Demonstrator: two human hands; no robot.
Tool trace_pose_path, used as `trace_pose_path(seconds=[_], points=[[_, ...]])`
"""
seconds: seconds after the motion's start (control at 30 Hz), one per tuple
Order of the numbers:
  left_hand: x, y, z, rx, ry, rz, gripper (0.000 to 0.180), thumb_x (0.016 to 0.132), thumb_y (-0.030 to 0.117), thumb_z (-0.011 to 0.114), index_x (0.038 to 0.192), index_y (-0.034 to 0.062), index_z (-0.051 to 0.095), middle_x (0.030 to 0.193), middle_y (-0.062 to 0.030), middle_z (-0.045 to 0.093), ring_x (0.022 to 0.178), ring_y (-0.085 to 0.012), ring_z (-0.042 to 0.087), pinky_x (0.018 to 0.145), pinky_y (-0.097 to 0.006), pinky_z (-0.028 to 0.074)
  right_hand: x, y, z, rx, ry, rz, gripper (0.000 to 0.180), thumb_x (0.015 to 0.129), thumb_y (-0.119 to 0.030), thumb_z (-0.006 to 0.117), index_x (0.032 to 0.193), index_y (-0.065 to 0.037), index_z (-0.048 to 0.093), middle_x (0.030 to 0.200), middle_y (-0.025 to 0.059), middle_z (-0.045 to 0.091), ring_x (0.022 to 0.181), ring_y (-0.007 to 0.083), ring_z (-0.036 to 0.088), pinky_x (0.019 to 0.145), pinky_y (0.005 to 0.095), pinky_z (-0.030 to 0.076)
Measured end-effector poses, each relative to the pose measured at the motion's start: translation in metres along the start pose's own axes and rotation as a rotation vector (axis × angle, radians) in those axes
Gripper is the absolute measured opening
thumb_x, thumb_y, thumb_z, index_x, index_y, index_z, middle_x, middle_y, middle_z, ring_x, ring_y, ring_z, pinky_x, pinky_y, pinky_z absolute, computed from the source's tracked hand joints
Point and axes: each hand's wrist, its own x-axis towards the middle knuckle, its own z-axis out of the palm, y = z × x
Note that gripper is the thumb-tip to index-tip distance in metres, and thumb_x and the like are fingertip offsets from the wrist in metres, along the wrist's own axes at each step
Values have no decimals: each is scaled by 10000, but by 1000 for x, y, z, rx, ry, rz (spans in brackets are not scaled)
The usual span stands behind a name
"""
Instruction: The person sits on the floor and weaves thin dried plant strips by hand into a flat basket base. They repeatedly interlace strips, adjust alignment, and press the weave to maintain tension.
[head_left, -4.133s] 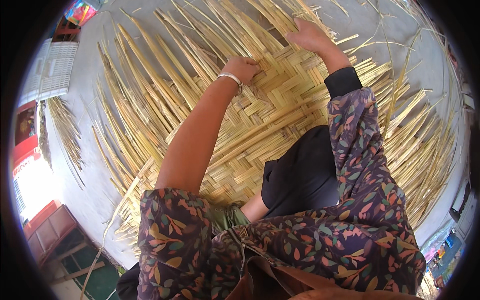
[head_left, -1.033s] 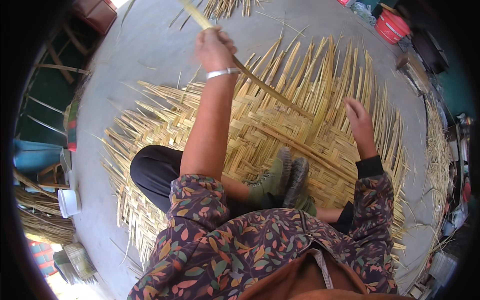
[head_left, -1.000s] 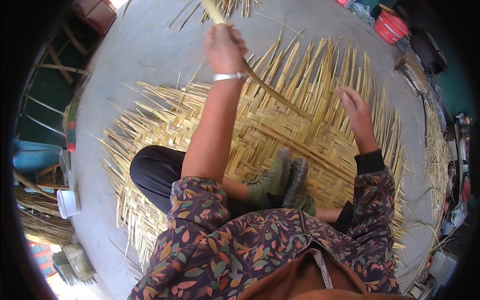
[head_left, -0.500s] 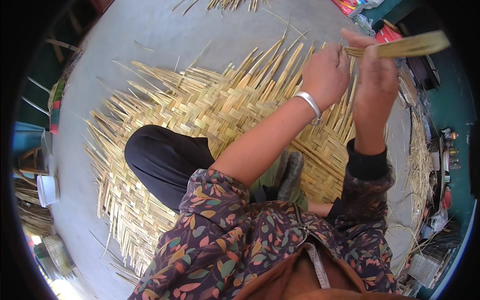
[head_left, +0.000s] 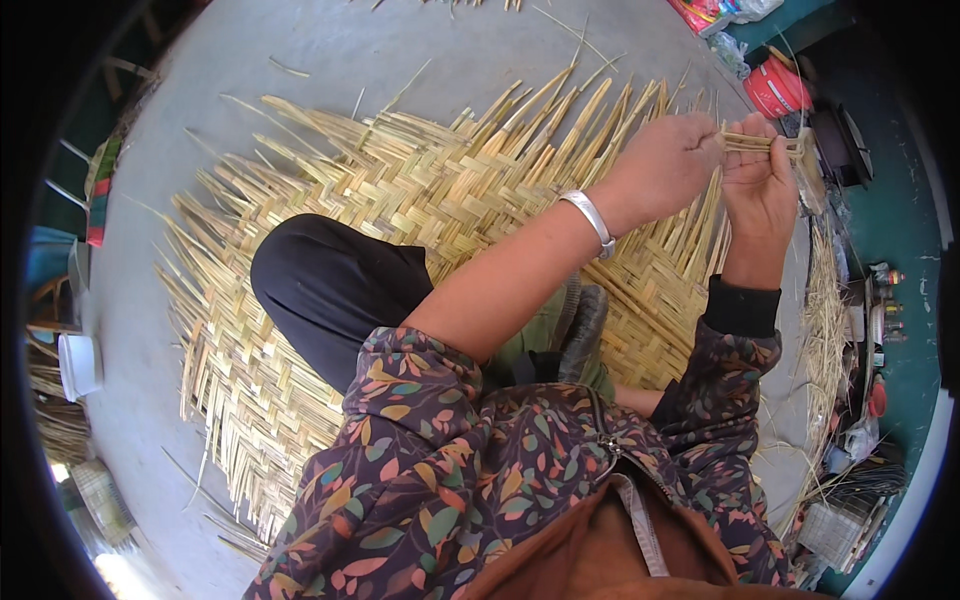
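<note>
Right around the sitter, a half-woven straw mat (head_left: 400, 190) covers the grey floor (head_left: 250, 60), red bucket (head_left: 777, 88) beyond
Both hands pinch one pale flat strip (head_left: 765, 143) above the mat's far edge, left hand (head_left: 665, 165) and right hand (head_left: 758, 185) closed on it, close together

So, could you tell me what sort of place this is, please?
Probably an open yard used for hand weaving: a half-woven bamboo mat lies on a bare grey floor, loose strips lie beside it, and both hands hold one strip.
</note>
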Motion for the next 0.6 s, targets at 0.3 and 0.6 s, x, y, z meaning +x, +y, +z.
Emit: trace_pose_path(seconds=[0.3,0.6], points=[[-13,10,6,374,-40,77,140,900,164,467,928,27,469,787,-246,568,753,-443,546,634,-503,421,-13,13,54,-534,244,-331,283,983,-238,394,1050,28,463,1046,225,581,983,321,599,894,465,493],[-6,16,3,352,73,-76,170,915,174,467,861,14,490,691,-220,548,636,-392,543,578,-459,419,-25,42,72,-324,215,-345,211,963,-218,451,970,-20,525,934,149,611,879,289,621,865,463,500]])
